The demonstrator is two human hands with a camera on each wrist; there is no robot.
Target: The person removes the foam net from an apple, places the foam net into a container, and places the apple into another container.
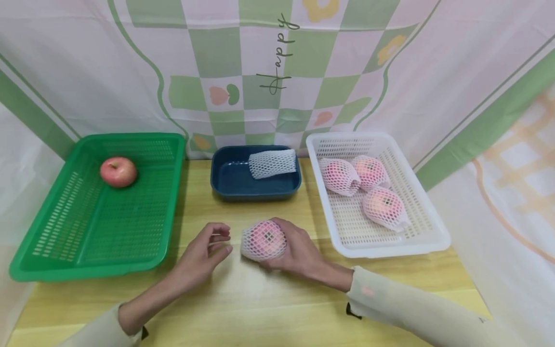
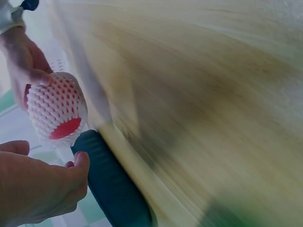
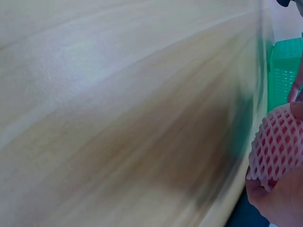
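Observation:
My right hand point(image 1: 299, 250) grips an apple in a white foam net point(image 1: 264, 240) over the middle of the table. In the left wrist view, red skin shows at the open end of the net point(image 2: 57, 104), which faces my left hand. My left hand point(image 1: 202, 253) is just left of this apple, its fingers loosely bent and holding nothing. The right wrist view catches the netted apple point(image 3: 279, 144) at its right edge, with right-hand fingers around it.
A green basket point(image 1: 130, 241) at the left holds one bare apple point(image 1: 118, 172). At the back middle, a dark blue tray point(image 1: 234, 193) contains an empty foam net point(image 1: 273, 164). Three netted apples point(image 1: 383, 207) lie in a white basket point(image 1: 347, 248) at the right.

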